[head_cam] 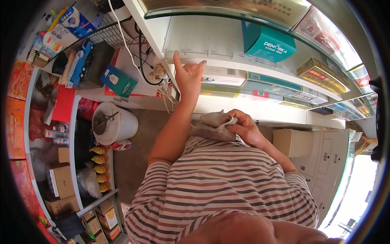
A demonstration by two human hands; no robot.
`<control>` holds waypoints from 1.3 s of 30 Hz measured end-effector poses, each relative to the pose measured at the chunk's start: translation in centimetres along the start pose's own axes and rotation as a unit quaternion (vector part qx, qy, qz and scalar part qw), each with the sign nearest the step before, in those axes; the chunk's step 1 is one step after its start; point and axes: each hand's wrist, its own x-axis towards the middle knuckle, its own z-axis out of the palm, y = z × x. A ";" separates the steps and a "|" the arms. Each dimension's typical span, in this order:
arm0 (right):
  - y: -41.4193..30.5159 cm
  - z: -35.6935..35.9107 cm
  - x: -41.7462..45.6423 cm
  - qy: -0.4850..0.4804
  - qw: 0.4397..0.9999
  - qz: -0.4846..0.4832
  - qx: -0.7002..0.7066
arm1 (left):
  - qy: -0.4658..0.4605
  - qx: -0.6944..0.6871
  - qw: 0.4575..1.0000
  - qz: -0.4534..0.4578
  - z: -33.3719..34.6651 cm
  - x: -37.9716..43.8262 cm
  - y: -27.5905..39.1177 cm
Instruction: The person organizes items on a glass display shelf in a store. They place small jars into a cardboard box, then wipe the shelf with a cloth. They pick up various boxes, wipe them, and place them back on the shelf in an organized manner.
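Observation:
My left hand [189, 74] is raised to the front edge of a white shelf, fingers apart and holding nothing. One fingertip reaches the front edge of a clear plastic tray [201, 38]; whether it touches cannot be told. Close to my chest, my right hand [245, 126] grips a crumpled grey cloth [214, 123]. To the right of the tray stands a teal DENOBKA box [269, 45]. Below my left hand's level, a row of flat cartons [225, 74] fills a lower shelf.
A gold box [323, 74] sits on the shelf's right. Cables [143, 64] hang beside the cabinet's left post. A white bucket [122, 122] stands on the floor at left, near shelving with yellow-capped bottles [100, 169]. Another teal box [118, 80] lies on the counter. White drawers [324, 155] are at right.

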 end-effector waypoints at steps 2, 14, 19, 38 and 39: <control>0.2 -0.4 -0.5 -0.002 1.000 -0.005 0.008 | 0.012 0.002 1.000 -0.018 1.0 0.0 -0.3; -0.4 -4.1 -1.5 -0.051 0.999 -0.004 0.007 | 0.142 0.063 0.988 0.023 3.8 1.9 -1.8; -0.2 -5.0 -1.3 -0.047 0.998 -0.031 -0.030 | 0.139 0.099 0.985 0.018 4.4 1.3 2.1; -1.4 -5.8 1.2 -0.034 0.991 -0.092 -0.086 | 0.114 0.152 0.982 0.005 3.3 1.4 -2.5; -1.7 -5.6 1.4 -0.029 0.991 -0.098 -0.087 | 0.110 0.152 0.982 0.003 3.2 1.6 -2.2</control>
